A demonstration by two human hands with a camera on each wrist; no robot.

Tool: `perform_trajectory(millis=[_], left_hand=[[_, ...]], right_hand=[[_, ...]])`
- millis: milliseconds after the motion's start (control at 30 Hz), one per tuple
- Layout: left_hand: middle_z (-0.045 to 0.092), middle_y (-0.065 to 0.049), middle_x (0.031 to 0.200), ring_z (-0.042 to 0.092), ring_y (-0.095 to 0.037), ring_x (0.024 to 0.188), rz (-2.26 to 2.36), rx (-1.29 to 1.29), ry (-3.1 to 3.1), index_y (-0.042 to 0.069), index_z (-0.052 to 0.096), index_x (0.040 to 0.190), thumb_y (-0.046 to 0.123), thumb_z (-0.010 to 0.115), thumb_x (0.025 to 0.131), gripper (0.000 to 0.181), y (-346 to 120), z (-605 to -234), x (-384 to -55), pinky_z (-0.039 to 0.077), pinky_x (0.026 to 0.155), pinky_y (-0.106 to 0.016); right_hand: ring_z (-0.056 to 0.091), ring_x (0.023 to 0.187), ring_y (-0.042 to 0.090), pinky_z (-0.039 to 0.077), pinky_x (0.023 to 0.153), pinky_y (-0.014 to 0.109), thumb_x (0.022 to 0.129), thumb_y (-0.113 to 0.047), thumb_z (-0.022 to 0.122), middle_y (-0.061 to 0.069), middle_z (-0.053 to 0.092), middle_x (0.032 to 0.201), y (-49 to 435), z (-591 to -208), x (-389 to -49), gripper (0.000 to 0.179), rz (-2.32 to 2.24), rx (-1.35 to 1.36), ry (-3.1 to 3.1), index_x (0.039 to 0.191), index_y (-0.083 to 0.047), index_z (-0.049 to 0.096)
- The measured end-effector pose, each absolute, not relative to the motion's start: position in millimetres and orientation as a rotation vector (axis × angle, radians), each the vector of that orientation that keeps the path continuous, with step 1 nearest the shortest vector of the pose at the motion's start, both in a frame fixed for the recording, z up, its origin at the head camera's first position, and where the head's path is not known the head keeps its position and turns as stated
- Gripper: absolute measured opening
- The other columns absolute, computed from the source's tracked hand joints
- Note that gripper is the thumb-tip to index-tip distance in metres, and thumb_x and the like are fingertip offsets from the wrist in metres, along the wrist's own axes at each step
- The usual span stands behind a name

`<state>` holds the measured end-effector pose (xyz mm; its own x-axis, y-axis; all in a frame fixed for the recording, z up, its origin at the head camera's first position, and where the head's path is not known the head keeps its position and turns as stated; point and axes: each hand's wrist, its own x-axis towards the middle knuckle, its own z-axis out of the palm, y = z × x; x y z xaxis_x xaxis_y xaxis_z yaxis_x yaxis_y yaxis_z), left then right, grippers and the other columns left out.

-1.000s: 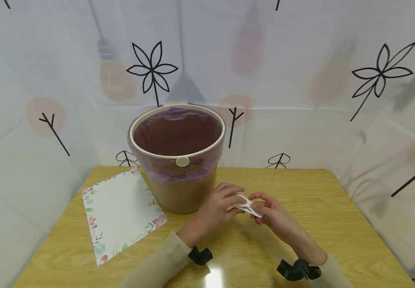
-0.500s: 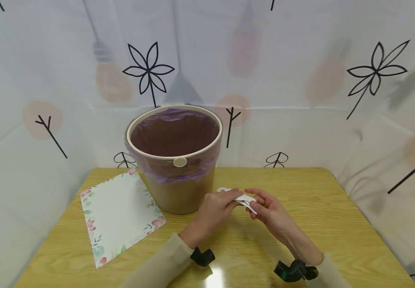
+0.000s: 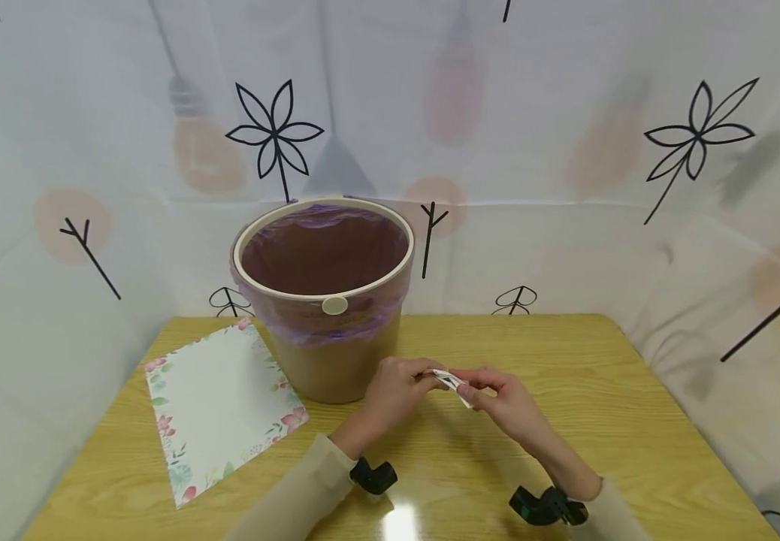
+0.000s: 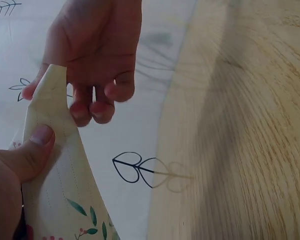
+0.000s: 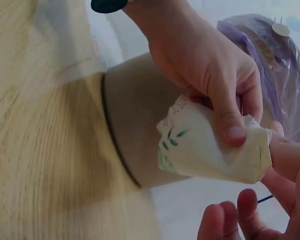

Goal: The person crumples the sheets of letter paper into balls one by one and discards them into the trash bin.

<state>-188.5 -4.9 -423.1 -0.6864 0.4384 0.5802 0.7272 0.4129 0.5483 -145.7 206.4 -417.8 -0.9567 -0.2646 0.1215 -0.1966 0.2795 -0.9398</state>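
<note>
A cream-white sheet of paper (image 3: pixel 454 385), folded into a narrow piece with leaf and flower prints, is held between both hands above the table. My left hand (image 3: pixel 390 391) pinches its left part; in the left wrist view the thumb (image 4: pixel 37 145) lies flat across the folded paper (image 4: pixel 65 175). At the opposite end, my right hand (image 3: pixel 508 402) pinches the tip between thumb and forefinger. Its other fingers are loosely bent, away from the paper, as the right wrist view shows below the folded paper (image 5: pixel 205 150). My left fingers behind the paper are mostly hidden.
A tan trash bin (image 3: pixel 325 372) lined with a purple bag (image 3: pixel 363 327) stands just behind my left hand. Left of it, a flat sheet of flower-bordered paper (image 3: pixel 224 409) lies on the wooden table (image 3: pixel 566 421). A patterned cloth (image 3: pixel 532 150) hangs behind.
My left hand has shifted its hold on the folded paper, from fingers spread over it to a pinch. The right hand keeps the end. The head view has turned slightly right.
</note>
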Motion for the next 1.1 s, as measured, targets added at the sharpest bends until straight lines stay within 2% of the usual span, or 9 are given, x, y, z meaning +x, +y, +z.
perform_trajectory(millis=[100,267,533,767,1000,1100], left_hand=[[0.074,0.005,0.079,0.051,0.006,0.057,-1.250,-0.933,-2.298,0.012,0.079,0.089,0.024,0.083,0.081,0.016,-7.1,-423.4,-189.7,0.041,0.050,-0.013],[0.073,0.007,0.074,0.058,0.005,0.059,-1.438,-0.789,-2.256,0.012,0.078,0.082,0.027,0.090,0.072,0.022,-4.9,-422.3,-188.0,0.047,0.051,-0.017],[0.073,0.006,0.073,0.063,0.001,0.062,-1.527,-0.666,-2.246,0.011,0.078,0.079,0.025,0.090,0.073,0.020,-4.2,-420.2,-182.4,0.051,0.055,-0.021],[0.072,0.006,0.072,0.064,-0.003,0.063,-1.637,-0.554,-2.274,0.010,0.078,0.078,0.021,0.089,0.075,0.016,-2.1,-417.2,-179.1,0.052,0.055,-0.023],[0.071,0.004,0.069,0.062,-0.005,0.060,-1.749,-0.509,-2.241,0.007,0.076,0.071,0.022,0.088,0.076,0.020,1.9,-413.9,-174.2,0.051,0.053,-0.024],[0.072,0.002,0.071,0.062,-0.005,0.061,-1.780,-0.535,-2.237,0.007,0.076,0.072,0.023,0.087,0.078,0.020,3.7,-412.8,-173.9,0.051,0.055,-0.024]], right_hand=[[0.054,0.101,0.024,0.054,0.077,0.032,0.096,-0.017,0.067,0.013,0.058,0.114,205.9,-419.2,-148.9,0.027,-1.808,-0.541,2.458,0.121,-0.006,0.070],[0.056,0.113,0.018,0.054,0.085,0.030,0.097,-0.008,0.064,0.018,0.056,0.126,203.8,-422.1,-150.7,0.031,-1.903,-0.701,2.382,0.126,0.001,0.063],[0.060,0.109,0.020,0.055,0.083,0.028,0.096,-0.003,0.064,0.023,0.056,0.125,195.5,-420.7,-151.2,0.033,-1.972,-0.695,2.335,0.128,0.005,0.062],[0.060,0.109,0.026,0.055,0.083,0.028,0.097,-0.002,0.063,0.018,0.062,0.119,187.4,-414.6,-151.2,0.024,-1.903,-0.655,2.453,0.120,0.001,0.064],[0.060,0.096,0.020,0.056,0.076,0.027,0.099,-0.004,0.060,0.012,0.062,0.106,179.3,-413.1,-147.8,0.010,-1.893,-0.614,2.632,0.106,-0.001,0.065],[0.058,0.084,0.015,0.053,0.064,0.025,0.099,-0.003,0.059,0.010,0.063,0.101,179.6,-413.2,-147.8,0.006,-1.884,-0.627,2.718,0.100,-0.003,0.064]])
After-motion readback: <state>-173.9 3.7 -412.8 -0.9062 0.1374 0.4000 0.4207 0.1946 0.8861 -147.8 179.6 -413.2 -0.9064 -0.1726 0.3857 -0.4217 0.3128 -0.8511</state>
